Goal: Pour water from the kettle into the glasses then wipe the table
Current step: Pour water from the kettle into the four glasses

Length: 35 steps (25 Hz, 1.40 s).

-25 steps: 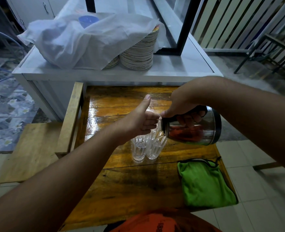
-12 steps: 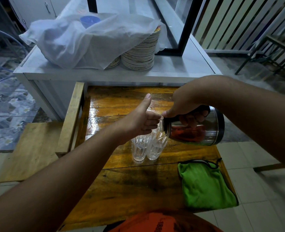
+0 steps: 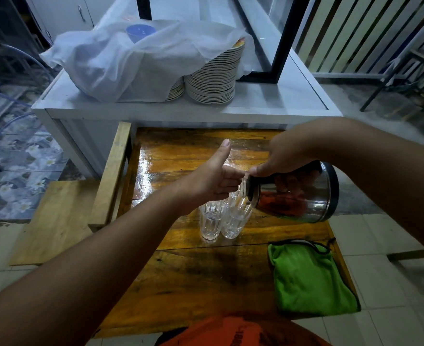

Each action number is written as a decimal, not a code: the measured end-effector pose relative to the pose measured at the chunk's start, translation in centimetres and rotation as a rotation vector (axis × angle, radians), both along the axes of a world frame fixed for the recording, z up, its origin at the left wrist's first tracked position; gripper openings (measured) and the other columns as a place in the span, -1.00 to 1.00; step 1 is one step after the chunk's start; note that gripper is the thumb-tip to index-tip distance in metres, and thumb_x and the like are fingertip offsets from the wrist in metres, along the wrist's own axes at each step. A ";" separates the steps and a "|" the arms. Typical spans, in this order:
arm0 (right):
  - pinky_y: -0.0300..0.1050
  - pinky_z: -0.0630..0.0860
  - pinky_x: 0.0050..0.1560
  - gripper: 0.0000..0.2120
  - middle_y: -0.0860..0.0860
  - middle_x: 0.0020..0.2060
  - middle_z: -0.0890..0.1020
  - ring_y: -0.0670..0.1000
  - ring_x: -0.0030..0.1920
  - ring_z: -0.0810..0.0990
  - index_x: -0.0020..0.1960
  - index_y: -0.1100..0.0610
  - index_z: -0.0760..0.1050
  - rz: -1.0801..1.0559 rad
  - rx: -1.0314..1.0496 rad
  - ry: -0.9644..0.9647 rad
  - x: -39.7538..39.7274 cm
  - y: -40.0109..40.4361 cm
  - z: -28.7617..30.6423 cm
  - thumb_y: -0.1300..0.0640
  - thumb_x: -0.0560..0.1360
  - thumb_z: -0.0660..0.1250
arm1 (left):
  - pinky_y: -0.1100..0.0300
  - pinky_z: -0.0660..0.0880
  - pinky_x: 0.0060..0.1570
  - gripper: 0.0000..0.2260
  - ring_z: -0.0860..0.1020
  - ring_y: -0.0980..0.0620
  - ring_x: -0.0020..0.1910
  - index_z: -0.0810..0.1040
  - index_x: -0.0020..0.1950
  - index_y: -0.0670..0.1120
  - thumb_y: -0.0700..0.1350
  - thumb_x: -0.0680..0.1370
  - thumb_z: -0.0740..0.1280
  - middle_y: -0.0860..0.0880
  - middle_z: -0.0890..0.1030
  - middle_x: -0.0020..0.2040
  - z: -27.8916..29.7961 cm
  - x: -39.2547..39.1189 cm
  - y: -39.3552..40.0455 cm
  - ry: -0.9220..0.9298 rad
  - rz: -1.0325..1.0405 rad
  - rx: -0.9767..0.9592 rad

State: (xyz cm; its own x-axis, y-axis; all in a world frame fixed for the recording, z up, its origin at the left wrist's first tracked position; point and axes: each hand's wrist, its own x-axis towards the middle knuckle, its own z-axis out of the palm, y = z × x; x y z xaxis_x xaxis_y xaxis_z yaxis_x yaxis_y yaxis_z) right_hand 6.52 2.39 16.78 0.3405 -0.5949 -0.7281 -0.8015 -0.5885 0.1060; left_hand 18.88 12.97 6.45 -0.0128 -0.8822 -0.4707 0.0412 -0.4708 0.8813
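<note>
Two clear ribbed glasses (image 3: 221,218) are seen standing side by side, touching, near the middle of a glossy wooden surface (image 3: 206,275). A steel kettle (image 3: 295,193) is tipped far over above them, its spout held at the rim of the right-hand glass. The kettle's handle is wrapped by the right hand (image 3: 280,156), whose grip is closed firmly around it. The left hand (image 3: 213,181) is held at the tops of the glasses with fingers curled and thumb raised; whether its grip is clamped on a rim cannot be told, since the fingertips are hidden. A little water is visible in the left glass. A green cloth (image 3: 310,278) is laid at the surface's near right corner, well apart from the glasses.

Spillage is judged the main risk: with the spout so steeply tilted and the two rims crowded together, water could be sent between or over the glasses. The glasses could also be toppled if nudged by the kettle or the steadying hand.
</note>
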 end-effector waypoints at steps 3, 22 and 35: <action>-0.01 0.63 -0.01 -0.39 0.07 -0.30 0.72 0.12 -0.16 0.74 -0.21 0.15 0.65 0.009 -0.027 -0.085 -1.9 -0.9 -0.2 -0.37 0.51 0.18 | 0.03 0.29 0.45 -0.13 0.42 -0.06 0.45 0.40 0.49 -0.16 0.44 0.54 -0.20 -0.18 0.43 0.49 0.5 -0.6 -0.1 -0.036 -0.025 -0.006; -0.09 0.54 -0.23 -0.36 0.14 -0.27 0.63 0.07 -0.31 0.63 0.09 0.28 0.60 -0.605 1.028 -0.789 -16.3 -5.5 -7.9 -0.27 0.60 0.05 | 0.09 0.21 0.46 0.02 0.38 0.00 0.47 0.41 0.49 -0.15 0.51 0.36 -0.25 -0.12 0.42 0.50 4.2 -6.9 -6.1 -0.441 -0.291 -0.034; -0.05 0.49 -0.24 -0.08 0.19 -0.33 0.61 0.13 -0.32 0.58 -0.01 0.28 0.62 -0.902 0.913 -1.144 -20.0 -7.3 -17.1 -0.56 0.38 -0.01 | -0.06 0.19 0.38 -0.24 0.32 -0.14 0.50 0.43 0.49 0.00 0.39 0.56 -0.21 -0.16 0.40 0.51 -0.1 -12.8 -15.2 -0.802 -0.493 0.013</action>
